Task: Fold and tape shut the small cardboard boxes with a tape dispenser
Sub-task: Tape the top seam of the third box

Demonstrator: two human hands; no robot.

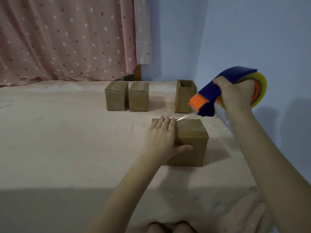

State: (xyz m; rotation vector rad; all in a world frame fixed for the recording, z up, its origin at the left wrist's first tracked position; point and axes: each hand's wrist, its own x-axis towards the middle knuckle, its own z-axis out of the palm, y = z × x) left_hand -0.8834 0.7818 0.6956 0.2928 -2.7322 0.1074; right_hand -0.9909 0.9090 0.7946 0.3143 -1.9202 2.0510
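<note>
your left hand (pixel 161 137) lies flat on the near box (pixel 190 142), fingers straight across the top's left half and thumb pressed against the front face; it pins the box and does not curl round it. the box sits on the pink surface (pixel 67 140), right of centre, near the surface's right edge. it is plain brown cardboard, flaps folded down, with glossy clear tape showing as a pale sheen along the top toward the far edge. a thin strand of tape (pixel 183 117) runs from that far edge, just beside your fingertips, up to the dispenser (pixel 217 96). your right hand (pixel 235 95) grips the dispenser, fingers wrapped round the blue body by the roll, holding it in the air above and to the right of the box, clear of it. the dispenser has a blue frame, an orange nose pointing down and left, and a yellowish clear roll on an orange hub. farther back stand two closed boxes (pixel 116 98) side by side, close together, both with shiny tape on their tops. to their right, apart, stands an open box (pixel 184 98), upright, its inside dark. a small crumple of clear tape scrap (pixel 165 112) lies on the surface between the open box and the near box. a spotted pink curtain (pixel 67 39) hangs behind.
</note>
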